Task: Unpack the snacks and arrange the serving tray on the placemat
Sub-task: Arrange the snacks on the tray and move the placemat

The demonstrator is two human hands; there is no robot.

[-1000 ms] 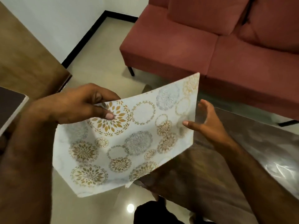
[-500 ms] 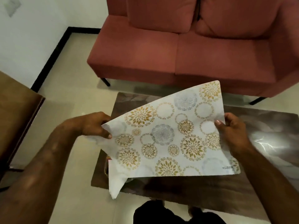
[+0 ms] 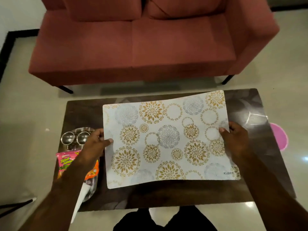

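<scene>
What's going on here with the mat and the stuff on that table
A person is laying a floral placemat on a dark coffee table, the left hand pinching its left edge and the right hand its right edge. The far edge looks slightly lifted, so it may not be flat yet. At the table's left end a steel tray holds two small steel bowls and snack packets, all unopened as far as I can see.
</scene>
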